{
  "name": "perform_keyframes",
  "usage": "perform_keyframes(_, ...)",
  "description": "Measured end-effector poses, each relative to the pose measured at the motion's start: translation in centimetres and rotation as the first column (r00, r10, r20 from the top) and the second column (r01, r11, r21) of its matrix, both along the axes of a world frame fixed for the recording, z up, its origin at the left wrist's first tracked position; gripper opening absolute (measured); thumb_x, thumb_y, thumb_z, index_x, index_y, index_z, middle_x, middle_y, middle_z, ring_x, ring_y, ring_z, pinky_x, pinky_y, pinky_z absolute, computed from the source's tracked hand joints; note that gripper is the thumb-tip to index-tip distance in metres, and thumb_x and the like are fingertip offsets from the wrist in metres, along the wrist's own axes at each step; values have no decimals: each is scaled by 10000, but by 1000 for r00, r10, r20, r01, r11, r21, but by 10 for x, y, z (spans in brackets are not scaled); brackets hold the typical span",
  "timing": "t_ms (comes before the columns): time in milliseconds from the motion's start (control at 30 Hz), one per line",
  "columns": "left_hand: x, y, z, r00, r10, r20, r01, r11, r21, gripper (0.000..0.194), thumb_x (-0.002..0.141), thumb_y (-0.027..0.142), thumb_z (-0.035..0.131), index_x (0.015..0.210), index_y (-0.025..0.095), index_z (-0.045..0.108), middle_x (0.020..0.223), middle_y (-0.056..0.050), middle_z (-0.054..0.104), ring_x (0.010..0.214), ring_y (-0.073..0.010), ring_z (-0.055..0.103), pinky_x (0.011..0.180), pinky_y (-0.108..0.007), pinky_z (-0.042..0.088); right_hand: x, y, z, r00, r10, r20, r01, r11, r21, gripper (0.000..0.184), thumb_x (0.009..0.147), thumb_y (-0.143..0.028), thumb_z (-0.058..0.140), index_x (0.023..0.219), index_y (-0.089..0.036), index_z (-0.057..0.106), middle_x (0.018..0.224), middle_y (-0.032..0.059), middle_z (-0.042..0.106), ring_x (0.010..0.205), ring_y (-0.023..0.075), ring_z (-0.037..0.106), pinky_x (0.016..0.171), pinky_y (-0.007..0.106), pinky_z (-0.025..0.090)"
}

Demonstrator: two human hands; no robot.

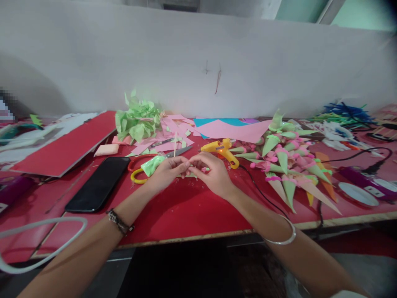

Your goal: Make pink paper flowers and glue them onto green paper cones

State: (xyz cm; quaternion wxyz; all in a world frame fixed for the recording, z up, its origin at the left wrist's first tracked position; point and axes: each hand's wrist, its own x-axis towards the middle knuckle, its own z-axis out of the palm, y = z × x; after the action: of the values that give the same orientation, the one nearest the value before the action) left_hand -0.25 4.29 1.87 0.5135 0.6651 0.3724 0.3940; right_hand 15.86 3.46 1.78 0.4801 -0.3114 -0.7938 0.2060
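My left hand (169, 170) and my right hand (214, 173) meet above the red tabletop, fingertips pinched together. What sits between them is too small to make out. A small pink bit (205, 169) shows by the curled fingers of my right hand. Just beyond my left hand a thin pale stick (175, 144) points up; whether that hand holds it I cannot tell. Beside my left hand is a crumpled light green paper piece (152, 165), over scissors (139, 176) with yellow and red handles. A yellow glue gun (221, 150) lies behind my right hand.
Left lie a black phone (97, 184) and a red board (66, 145). Green crepe paper (138, 120) and pink sheets (232, 130) lie along the back wall. Right are several paper cones (287, 165), a white dish (358, 194), a purple power strip (372, 182) and cords.
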Motion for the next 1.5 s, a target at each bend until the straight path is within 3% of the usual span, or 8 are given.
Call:
perform_keyframes(333, 1, -2, 0, 971, -60, 231, 110, 972, -209, 288, 622, 401, 666, 657, 141, 549, 552, 37, 514, 453, -39, 408, 458, -178, 326, 1, -10, 4, 1000, -11, 8, 10, 996, 88, 103, 815, -228, 482, 740, -205, 547, 681, -2, 583, 616, 108, 508, 591, 245, 407)
perform_keyframes(500, -2, 1, 2, 922, 70, 381, 30, 968, -251, 270, 670, 340, 651, 614, 141, 476, 520, 54, 430, 448, -31, 358, 445, -169, 299, 1, -9, 5, 989, -43, -142, 37, 998, -40, 88, 808, -256, 480, 744, -203, 507, 665, -9, 540, 569, 96, 495, 537, 232, 404)
perform_keyframes(633, -3, 2, 3, 882, 54, 468, 75, 964, -254, 311, 809, 299, 498, 568, 152, 367, 495, 65, 305, 423, -32, 286, 435, -168, 283, 1, -7, 3, 987, -41, -154, 22, 992, -125, 151, 817, -301, 469, 708, -198, 485, 589, -29, 480, 522, 84, 462, 492, 222, 372)
perform_keyframes(767, -2, 2, 0, 873, 36, 486, 108, 958, -265, 308, 827, 293, 477, 574, 152, 369, 498, 61, 294, 427, -35, 282, 417, -161, 260, 0, -3, -1, 976, -56, -209, 9, 976, -219, 107, 770, -296, 544, 749, -195, 516, 610, -32, 512, 535, 81, 492, 486, 209, 385)
perform_keyframes(967, -1, 2, 0, 878, 103, 468, 29, 963, -267, 142, 777, 190, 533, 655, 142, 478, 583, 32, 435, 498, -41, 386, 474, -152, 326, -1, 0, -3, 938, 8, -348, -129, 936, -328, 92, 786, -261, 521, 839, -194, 553, 761, 17, 643, 694, 119, 631, 591, 229, 470)
perform_keyframes(1133, -2, 4, 3, 870, 134, 475, 62, 925, -375, 313, 829, 236, 422, 528, 154, 393, 482, 40, 356, 428, -54, 345, 422, -181, 304, 0, 0, -2, 924, 14, -383, -181, 897, -403, 172, 770, -334, 545, 716, -179, 494, 571, -19, 613, 474, 88, 589, 451, 192, 449)
perform_keyframes(1233, -2, 4, 2, 876, 148, 459, 39, 927, -373, 384, 820, 279, 450, 466, 157, 362, 435, 46, 321, 404, -53, 324, 417, -185, 298, 0, 0, -2, 918, 3, -398, -178, 898, -403, 230, 749, -354, 569, 657, -182, 447, 473, -55, 546, 369, 56, 502, 375, 166, 390)
perform_keyframes(1500, -4, 4, -5, 900, 212, 380, -106, 954, -281, 187, 648, 300, 664, 703, 122, 644, 668, -7, 589, 522, -47, 436, 491, -166, 327, -1, 5, -4, 916, 6, -400, -171, 909, -380, 145, 770, -309, 547, 840, -182, 549, 720, 5, 641, 615, 88, 620, 567, 198, 489)
